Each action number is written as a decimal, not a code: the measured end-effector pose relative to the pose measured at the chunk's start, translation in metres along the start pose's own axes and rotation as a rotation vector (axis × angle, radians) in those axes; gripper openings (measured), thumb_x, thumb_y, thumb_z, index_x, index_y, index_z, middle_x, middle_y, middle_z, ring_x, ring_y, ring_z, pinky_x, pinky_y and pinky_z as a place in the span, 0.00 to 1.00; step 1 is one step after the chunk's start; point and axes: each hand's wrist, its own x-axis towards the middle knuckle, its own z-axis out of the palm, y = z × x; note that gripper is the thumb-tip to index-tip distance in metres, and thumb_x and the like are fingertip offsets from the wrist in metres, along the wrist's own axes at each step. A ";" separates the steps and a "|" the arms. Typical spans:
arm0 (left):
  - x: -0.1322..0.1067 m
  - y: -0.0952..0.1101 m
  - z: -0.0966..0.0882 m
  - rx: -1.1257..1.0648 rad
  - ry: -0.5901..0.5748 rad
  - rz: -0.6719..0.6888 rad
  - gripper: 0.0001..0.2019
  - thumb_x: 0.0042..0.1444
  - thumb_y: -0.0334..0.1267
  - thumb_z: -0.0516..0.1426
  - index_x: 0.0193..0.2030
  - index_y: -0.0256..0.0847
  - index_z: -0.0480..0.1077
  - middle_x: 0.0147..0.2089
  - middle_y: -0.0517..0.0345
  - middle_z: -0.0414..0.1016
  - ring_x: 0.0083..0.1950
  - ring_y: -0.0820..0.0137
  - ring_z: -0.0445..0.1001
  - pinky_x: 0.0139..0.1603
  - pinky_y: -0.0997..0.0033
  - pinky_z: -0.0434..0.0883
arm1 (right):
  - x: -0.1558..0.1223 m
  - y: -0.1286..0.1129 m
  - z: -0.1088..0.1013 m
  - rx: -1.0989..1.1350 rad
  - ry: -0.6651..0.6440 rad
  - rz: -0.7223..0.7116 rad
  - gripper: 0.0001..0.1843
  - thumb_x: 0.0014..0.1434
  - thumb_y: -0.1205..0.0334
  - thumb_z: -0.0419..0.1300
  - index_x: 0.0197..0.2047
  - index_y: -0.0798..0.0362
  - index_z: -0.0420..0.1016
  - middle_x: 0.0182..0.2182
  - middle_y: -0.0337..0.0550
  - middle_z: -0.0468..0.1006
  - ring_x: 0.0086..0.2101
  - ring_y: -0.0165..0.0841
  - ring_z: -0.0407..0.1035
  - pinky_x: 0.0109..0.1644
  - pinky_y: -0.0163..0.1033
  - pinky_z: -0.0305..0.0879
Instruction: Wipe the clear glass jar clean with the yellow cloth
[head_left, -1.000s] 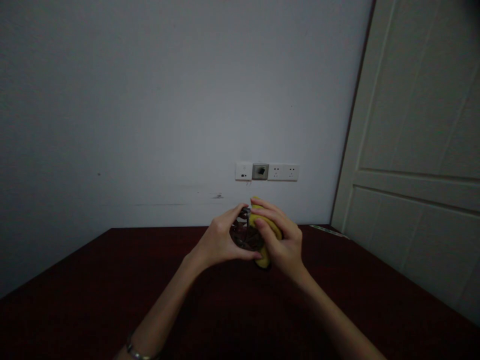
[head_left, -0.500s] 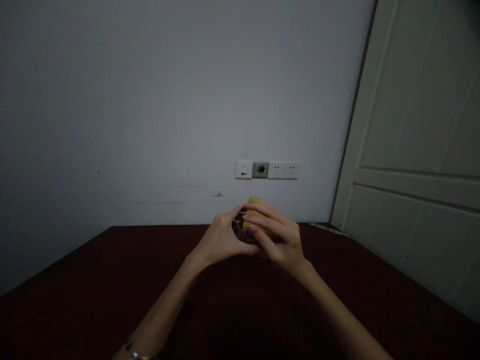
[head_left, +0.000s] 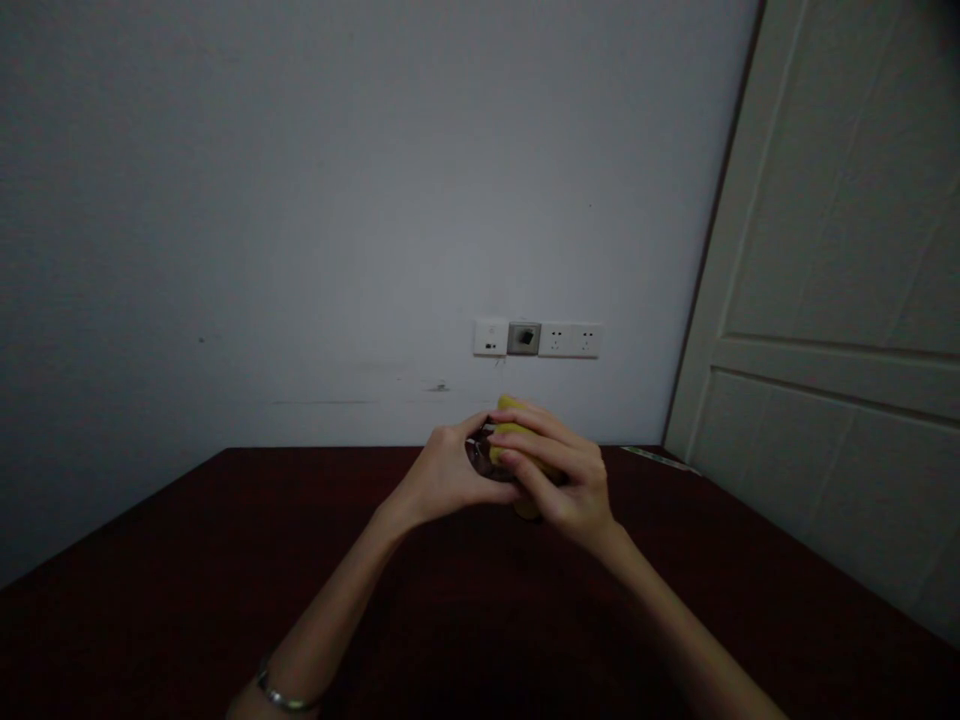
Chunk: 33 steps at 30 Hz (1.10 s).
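a white wall socket strip (head_left: 537,339) sits above a dark red tabletop (head_left: 150,570), beside a cream panelled door (head_left: 840,200).

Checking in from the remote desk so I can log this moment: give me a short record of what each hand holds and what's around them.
left hand: the left hand grips a dark shiny object, mostly hidden, kind unclear
right hand: the right hand wraps a yellow fruit, probably a banana
held over: a dark red table
behind: a white socket panel on the wall
right side: a pale door
left wrist: a metal bracelet
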 end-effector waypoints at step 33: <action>0.002 -0.009 0.010 -0.445 0.050 0.016 0.35 0.34 0.44 0.70 0.51 0.34 0.68 0.44 0.49 0.77 0.43 0.62 0.76 0.41 0.66 0.75 | 0.000 0.003 0.001 0.137 0.158 0.117 0.10 0.57 0.66 0.61 0.39 0.43 0.81 0.46 0.40 0.80 0.48 0.37 0.73 0.56 0.49 0.68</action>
